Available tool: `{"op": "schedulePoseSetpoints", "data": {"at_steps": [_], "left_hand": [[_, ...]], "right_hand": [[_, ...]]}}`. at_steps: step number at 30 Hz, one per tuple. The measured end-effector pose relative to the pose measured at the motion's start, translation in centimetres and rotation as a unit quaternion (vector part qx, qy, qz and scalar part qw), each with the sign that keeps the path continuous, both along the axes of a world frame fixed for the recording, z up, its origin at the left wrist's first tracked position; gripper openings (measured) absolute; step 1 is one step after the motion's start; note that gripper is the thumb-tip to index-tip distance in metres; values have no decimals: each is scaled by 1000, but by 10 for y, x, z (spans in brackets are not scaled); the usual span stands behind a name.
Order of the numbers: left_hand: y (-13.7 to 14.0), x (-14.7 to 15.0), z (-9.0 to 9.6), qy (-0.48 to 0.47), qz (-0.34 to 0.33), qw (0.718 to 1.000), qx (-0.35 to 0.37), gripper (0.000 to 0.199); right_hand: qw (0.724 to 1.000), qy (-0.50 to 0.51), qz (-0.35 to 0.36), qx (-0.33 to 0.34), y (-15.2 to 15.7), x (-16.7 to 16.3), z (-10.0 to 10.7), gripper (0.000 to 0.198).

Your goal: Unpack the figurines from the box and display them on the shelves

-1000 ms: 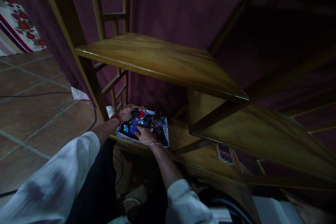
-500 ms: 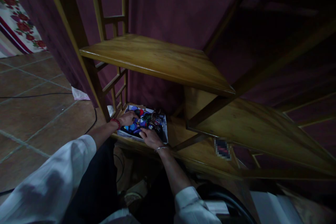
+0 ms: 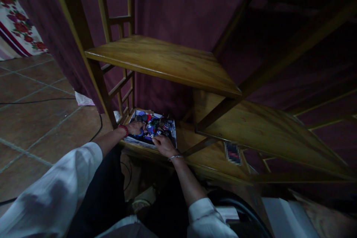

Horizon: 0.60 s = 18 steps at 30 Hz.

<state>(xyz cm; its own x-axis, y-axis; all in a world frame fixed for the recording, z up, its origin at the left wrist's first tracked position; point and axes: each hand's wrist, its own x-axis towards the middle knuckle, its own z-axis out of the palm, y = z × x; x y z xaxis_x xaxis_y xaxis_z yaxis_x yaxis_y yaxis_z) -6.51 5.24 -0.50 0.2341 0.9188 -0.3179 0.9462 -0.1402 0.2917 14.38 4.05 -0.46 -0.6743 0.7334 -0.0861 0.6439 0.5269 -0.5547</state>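
A shallow white box point(image 3: 175, 134) sits on the low wooden shelf, filled with a jumble of small colourful pieces point(image 3: 152, 128) in blue, purple, red and black. Too small to name singly, some look like round discs and others like shiny trinkets. My left hand point(image 3: 135, 128), with a red beaded bracelet at the wrist, reaches over the box's left side, its curled fingers among the pieces. Over the front right part of the box is my right hand point(image 3: 164, 145), a silver bangle on its wrist. Its fingers are bent together, and whatever they hold is hidden.
A wooden shelf board point(image 3: 164, 63) overhangs the box, with an upright post point(image 3: 75, 26) on the left. Lattice bars point(image 3: 122, 85) flank the box. A pixelated dark item point(image 3: 232, 153) lies farther right on the lower shelf point(image 3: 206, 156). A cable point(image 3: 39, 101) crosses the tiled floor.
My left hand has shifted slightly down and back over the box, uncovering dark round pieces behind it. My right hand has moved a little to the right. The view has shifted slightly.
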Motion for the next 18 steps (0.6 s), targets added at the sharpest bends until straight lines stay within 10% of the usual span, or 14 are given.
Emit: {"op": "schedulePoseSetpoints", "data": {"at_steps": [18], "left_hand": [[1, 1, -27, -60, -5, 998, 31, 34]], "right_hand": [[996, -69, -52, -21, 5, -9, -5, 26]]}}
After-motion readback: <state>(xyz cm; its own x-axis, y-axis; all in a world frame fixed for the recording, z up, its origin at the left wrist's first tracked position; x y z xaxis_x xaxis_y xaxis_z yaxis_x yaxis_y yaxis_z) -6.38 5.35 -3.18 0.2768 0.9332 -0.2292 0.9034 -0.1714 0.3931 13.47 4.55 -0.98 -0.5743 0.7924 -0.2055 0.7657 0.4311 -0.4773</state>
